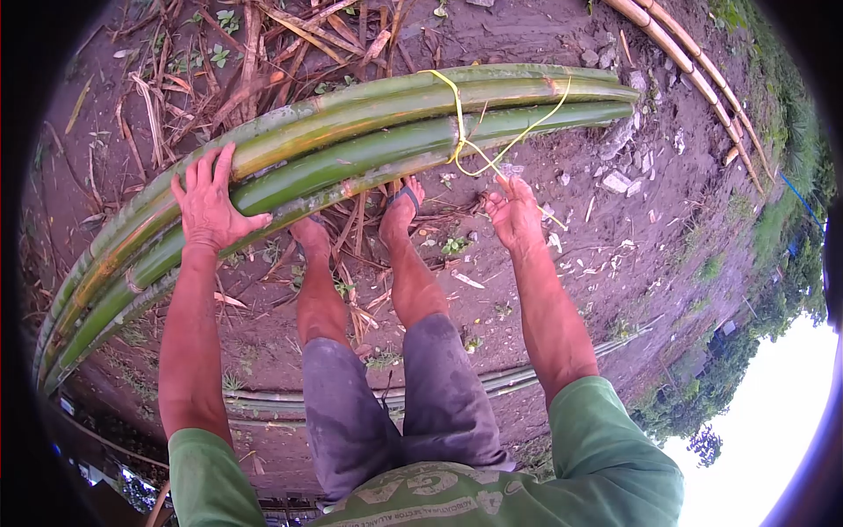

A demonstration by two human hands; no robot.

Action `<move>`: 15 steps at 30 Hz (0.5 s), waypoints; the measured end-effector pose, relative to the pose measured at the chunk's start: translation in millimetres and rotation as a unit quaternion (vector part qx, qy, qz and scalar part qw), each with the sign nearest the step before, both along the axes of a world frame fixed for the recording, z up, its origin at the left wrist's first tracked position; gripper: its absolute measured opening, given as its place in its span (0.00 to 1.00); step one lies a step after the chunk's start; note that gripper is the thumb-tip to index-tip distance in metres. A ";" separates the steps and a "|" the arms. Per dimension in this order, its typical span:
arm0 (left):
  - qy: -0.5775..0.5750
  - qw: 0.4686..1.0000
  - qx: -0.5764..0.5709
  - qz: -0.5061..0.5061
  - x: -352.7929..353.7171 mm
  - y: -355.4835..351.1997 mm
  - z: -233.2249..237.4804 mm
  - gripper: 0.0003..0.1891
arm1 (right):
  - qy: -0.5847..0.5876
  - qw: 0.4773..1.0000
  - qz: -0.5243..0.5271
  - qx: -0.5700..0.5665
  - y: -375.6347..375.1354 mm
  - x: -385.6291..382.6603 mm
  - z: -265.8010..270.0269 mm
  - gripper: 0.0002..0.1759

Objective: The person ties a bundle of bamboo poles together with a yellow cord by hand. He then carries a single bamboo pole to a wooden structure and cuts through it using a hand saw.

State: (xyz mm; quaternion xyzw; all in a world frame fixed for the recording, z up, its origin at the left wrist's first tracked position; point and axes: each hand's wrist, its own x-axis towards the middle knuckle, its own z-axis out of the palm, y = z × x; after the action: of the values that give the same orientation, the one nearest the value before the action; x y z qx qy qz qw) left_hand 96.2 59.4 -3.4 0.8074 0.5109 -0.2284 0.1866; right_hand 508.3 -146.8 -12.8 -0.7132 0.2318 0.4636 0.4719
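Note:
A bundle of several green bamboo poles (351, 158) lies across the ground before me. My left hand (211, 202) rests on top of the poles toward their left part, fingers spread and thumb apart. Around the bundle's right part runs a thin yellow plastic strap (458, 110), crossing at the near side of the poles. My right hand (516, 212) is closed on the strap's loose end, just off the near edge of the bundle. A short tail of it sticks out past the right fingers, and a loop of strap rises over the poles.
My sandalled feet (402, 198) stand on muddy ground close to the bundle. Dry stalks and leaves (255, 61) litter the far left. Broken stones (617, 182) lie at right. Yellowish bamboo poles (694, 66) are at upper right, and more long poles (518, 378) lie behind my legs.

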 end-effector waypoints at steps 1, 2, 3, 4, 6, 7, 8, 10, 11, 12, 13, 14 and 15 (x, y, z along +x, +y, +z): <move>0.001 1.000 0.002 -0.003 -0.3 -0.4 -1.0 0.66 | 0.014 0.999 -0.006 -0.031 1.5 -0.1 2.7 0.14; 0.002 1.000 0.005 -0.004 -0.9 -1.2 -2.5 0.66 | 0.029 0.998 -0.011 -0.061 5.0 2.4 5.4 0.15; 0.004 1.000 0.006 -0.004 -1.1 -2.2 -3.9 0.66 | 0.045 0.995 -0.015 -0.092 11.6 2.8 11.0 0.16; 0.005 1.000 0.006 -0.006 -0.7 -2.5 -4.3 0.66 | -0.031 0.983 0.174 -0.051 20.1 -2.6 15.2 0.17; 0.010 1.000 0.006 -0.007 -0.1 -2.6 -3.2 0.66 | -0.174 0.834 0.522 0.037 45.4 -18.2 13.6 0.20; 0.014 1.000 0.005 -0.008 -0.2 -3.9 -2.5 0.66 | -0.295 0.737 0.600 0.100 61.7 -18.9 10.4 0.17; 0.016 1.000 0.004 -0.009 0.5 -4.2 -2.1 0.66 | -0.408 0.614 0.657 0.158 80.8 -15.9 3.8 0.15; 0.016 1.000 0.011 -0.013 2.2 -1.9 -2.8 0.66 | -0.503 0.434 0.737 0.122 95.6 -4.3 -11.1 0.10; 0.015 1.000 0.015 -0.014 1.6 -3.2 -3.3 0.66 | -0.489 0.395 0.777 0.032 93.7 4.8 -17.0 0.08; 0.014 1.000 0.017 -0.014 1.0 -4.0 -4.2 0.66 | -0.469 0.352 0.808 -0.059 92.8 11.1 -17.8 0.06; 0.014 1.000 0.018 -0.016 0.6 -2.7 -5.6 0.66 | -0.432 0.363 0.822 -0.074 91.3 16.9 -18.3 0.06; 0.015 1.000 0.017 -0.015 0.0 -2.0 -6.2 0.66 | -0.396 0.421 0.813 -0.076 87.6 18.5 -18.9 0.07; 0.016 1.000 0.014 -0.015 -0.8 -3.9 -5.5 0.66 | -0.356 0.477 0.800 -0.079 81.2 19.0 -19.0 0.08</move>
State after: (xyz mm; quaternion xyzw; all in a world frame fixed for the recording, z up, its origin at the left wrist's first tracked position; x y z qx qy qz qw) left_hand 95.4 55.6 -8.9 0.8136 0.5052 -0.2370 0.1633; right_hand 527.3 -65.5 -31.8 -0.7279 -0.5913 0.3259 -0.1195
